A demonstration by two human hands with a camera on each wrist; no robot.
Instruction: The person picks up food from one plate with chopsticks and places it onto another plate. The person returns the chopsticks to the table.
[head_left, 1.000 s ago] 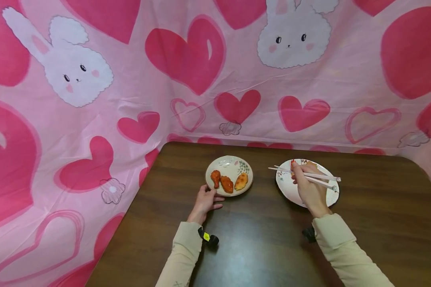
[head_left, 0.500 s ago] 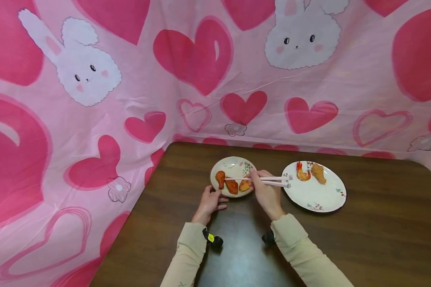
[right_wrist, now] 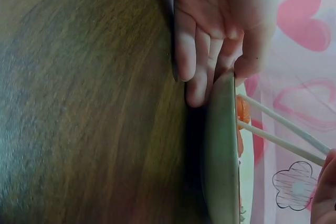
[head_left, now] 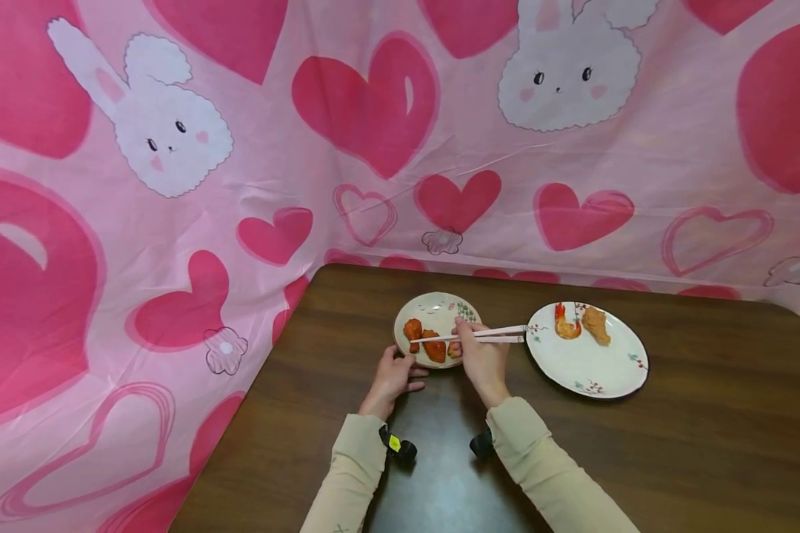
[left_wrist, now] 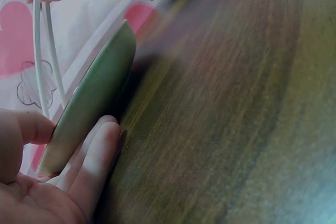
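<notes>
My left hand (head_left: 388, 381) holds the near-left rim of a small round plate (head_left: 432, 304), thumb on the edge and fingers against the underside. On that plate lie a drumstick (head_left: 412, 329), a glazed wing (head_left: 433, 346) and a yellowish browned piece (head_left: 452, 350), mostly covered by my right hand (head_left: 485, 364). That hand grips a pair of white chopsticks (head_left: 510, 330) over the plate, pointing left. Their tips are at the drumstick; in the right wrist view they stand on either side of an orange-brown food piece (right_wrist: 242, 109).
To the right, a larger white oval plate (head_left: 590, 370) bears a shrimp (head_left: 565, 323) and a fried golden piece (head_left: 596, 326). Both plates stand on a dark wooden table (head_left: 700, 414). A pink heart-and-rabbit cloth (head_left: 347, 148) hangs behind the table and to its left.
My right hand with the chopsticks has moved left from the oval plate to the small plate, uncovering the shrimp and fried piece. The chopstick tips have lowered at the drumstick. My left hand stays on the rim.
</notes>
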